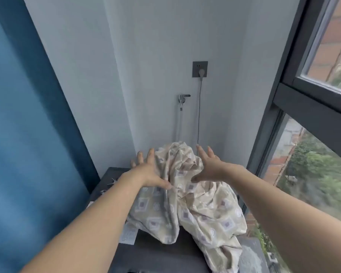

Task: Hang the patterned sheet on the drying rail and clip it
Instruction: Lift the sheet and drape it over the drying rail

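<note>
The patterned sheet (193,203), beige with small square and round motifs, lies crumpled in a heap on a dark grey appliance top (158,255). My left hand (146,170) hovers at the heap's left side with fingers spread, its thumb touching the cloth. On the right side of the heap's top is my right hand (208,166), fingers straight and spread, thumb against the fabric. Neither hand grips anything. No drying rail shows in this view. Small metal clips (111,182) lie on the dark top to the left of my left wrist.
A blue curtain (22,134) hangs along the left. The white wall behind carries a socket with a plug (200,69) and a tap (182,99). A dark-framed window (311,107) runs along the right. A white label (128,235) sits under the sheet's left edge.
</note>
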The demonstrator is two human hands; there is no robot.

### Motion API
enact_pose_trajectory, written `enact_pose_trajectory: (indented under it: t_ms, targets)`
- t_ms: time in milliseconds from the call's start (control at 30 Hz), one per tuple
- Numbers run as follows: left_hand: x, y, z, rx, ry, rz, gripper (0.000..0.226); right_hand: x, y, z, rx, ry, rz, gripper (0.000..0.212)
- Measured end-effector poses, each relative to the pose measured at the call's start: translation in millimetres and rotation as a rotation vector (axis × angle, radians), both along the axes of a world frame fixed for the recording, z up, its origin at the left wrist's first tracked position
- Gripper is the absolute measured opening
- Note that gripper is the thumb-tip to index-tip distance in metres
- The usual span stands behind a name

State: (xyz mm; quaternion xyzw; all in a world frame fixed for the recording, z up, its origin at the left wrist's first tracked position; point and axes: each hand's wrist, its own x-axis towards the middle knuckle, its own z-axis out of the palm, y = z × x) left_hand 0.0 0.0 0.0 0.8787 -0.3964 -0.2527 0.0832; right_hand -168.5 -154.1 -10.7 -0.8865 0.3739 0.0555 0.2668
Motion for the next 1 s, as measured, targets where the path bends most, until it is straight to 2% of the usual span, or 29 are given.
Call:
enact_pose_trajectory:
  t_ms: [167,367,467,600,667,733,867,933,1000]
  targets:
    - [22,-57,-59,0.023,-0.012,0.089,0.158,33,-53,-53,0.04,0.052,-0.073,0.135]
    - [20,-92,-141,0.15,-0.037,0.061,0.158,57,-87,-136,0.057,0.22,-0.017,0.131]
    - [13,-94,-167,0.164,-0.108,0.06,0.138,56,-71,-179,0.122,0.218,-0.076,0.115]
    - [10,-89,-202,0.046,-0.309,0.048,0.101,54,-48,-215,0.078,0.026,-0.206,0.098]
    - [12,-86,-212,-0.038,-0.347,0.048,0.088,54,-48,-220,0.084,-0.027,-0.207,0.099]
    - [14,-85,-216,-0.105,-0.363,0.053,0.082,55,-52,-224,0.079,-0.034,-0.186,0.101]
    - [14,-86,-226,-0.182,-0.37,0.09,0.068,57,-57,-229,0.086,-0.024,-0.148,0.094]
    - [12,-84,-227,-0.192,-0.377,0.097,0.068,56,-57,-231,0.087,-0.055,-0.133,0.082]
    - [10,-81,-223,-0.157,-0.33,0.084,0.075,55,-56,-230,0.1,-0.104,-0.138,0.062]
